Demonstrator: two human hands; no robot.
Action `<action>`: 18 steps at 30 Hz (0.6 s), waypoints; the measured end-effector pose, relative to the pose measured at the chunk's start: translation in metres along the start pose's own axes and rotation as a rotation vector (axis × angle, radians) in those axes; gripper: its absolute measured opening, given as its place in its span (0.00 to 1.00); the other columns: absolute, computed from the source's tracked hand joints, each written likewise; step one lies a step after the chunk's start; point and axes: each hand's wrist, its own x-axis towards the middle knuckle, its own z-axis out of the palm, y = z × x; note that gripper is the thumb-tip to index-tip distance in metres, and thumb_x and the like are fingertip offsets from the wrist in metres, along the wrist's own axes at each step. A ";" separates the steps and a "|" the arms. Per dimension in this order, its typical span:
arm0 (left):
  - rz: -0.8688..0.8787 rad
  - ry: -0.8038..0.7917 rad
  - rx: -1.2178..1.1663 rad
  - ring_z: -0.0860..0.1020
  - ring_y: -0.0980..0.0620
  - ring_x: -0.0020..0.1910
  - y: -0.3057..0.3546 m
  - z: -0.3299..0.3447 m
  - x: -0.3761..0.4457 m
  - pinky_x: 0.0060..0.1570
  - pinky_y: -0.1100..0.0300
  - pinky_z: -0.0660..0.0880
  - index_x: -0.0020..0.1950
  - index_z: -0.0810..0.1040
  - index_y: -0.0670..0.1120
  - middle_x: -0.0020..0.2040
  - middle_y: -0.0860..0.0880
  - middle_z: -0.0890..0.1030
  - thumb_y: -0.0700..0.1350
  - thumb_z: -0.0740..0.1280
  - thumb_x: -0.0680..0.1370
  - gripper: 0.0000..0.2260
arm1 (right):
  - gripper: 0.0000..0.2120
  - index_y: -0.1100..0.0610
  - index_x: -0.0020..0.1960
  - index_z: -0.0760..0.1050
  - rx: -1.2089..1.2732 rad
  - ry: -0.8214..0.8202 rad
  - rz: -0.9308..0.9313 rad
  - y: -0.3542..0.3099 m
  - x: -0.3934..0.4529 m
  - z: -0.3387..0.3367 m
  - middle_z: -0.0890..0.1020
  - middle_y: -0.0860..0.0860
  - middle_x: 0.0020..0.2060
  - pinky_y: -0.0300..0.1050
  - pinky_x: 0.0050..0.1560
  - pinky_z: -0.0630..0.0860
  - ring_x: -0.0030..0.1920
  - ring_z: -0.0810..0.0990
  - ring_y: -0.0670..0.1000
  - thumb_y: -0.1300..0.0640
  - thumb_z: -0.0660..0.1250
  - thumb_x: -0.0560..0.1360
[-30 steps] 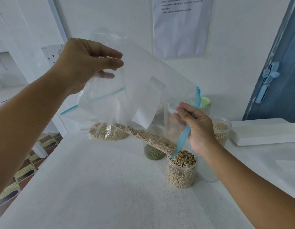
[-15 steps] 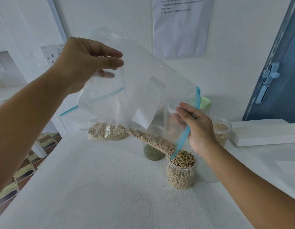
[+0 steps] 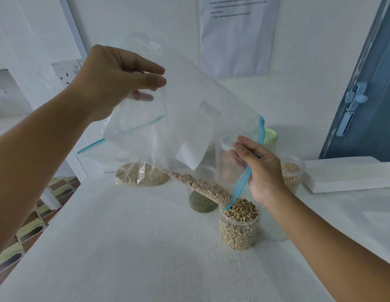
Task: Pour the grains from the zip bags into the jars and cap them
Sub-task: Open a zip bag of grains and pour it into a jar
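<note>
Clear plastic fills the middle of the scene: a large zip bag (image 3: 189, 110) with a blue zip strip is held tilted above a white table (image 3: 124, 247). The person's left hand (image 3: 111, 81) pinches the bag's raised bottom corner between thumb and curled fingers, high on the left. Their right hand (image 3: 261, 168) grips the bag's mouth by the blue zip edge, fingers curled round it, low on the right. Pale beige beans (image 3: 202, 186) lie in a sloping line along the bag's lower fold, running down to the open corner. That corner sits at the rim of an open clear jar (image 3: 238, 227) standing on the table, filled almost to the top with the same beans.

Just behind it stands a jar of small dark green grains (image 3: 201, 203), seen through the bag. Further right, behind the right hand, is another open jar of beige grains (image 3: 292, 173), and behind that a jar with a light green lid (image 3: 270, 136). A second zip bag (image 3: 141, 176) holding fine tan grains lies on the table at the back left. A printed sheet (image 3: 237, 35) hangs on the white wall, and a blue door (image 3: 368, 94) stands at the right.
</note>
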 end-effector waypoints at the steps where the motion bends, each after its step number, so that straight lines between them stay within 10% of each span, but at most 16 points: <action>1: -0.001 -0.002 0.000 0.86 0.49 0.44 0.000 0.000 0.000 0.47 0.55 0.85 0.51 0.87 0.47 0.42 0.48 0.88 0.43 0.79 0.72 0.10 | 0.15 0.59 0.57 0.85 0.000 0.000 -0.002 0.000 0.000 -0.001 0.87 0.56 0.55 0.42 0.52 0.83 0.54 0.87 0.57 0.64 0.76 0.71; 18: 0.013 -0.010 -0.026 0.85 0.48 0.44 0.007 0.013 0.005 0.46 0.57 0.85 0.53 0.87 0.44 0.45 0.42 0.87 0.42 0.80 0.71 0.11 | 0.12 0.60 0.57 0.84 -0.002 0.025 -0.033 -0.009 0.001 -0.012 0.88 0.55 0.51 0.44 0.54 0.84 0.52 0.88 0.56 0.67 0.74 0.74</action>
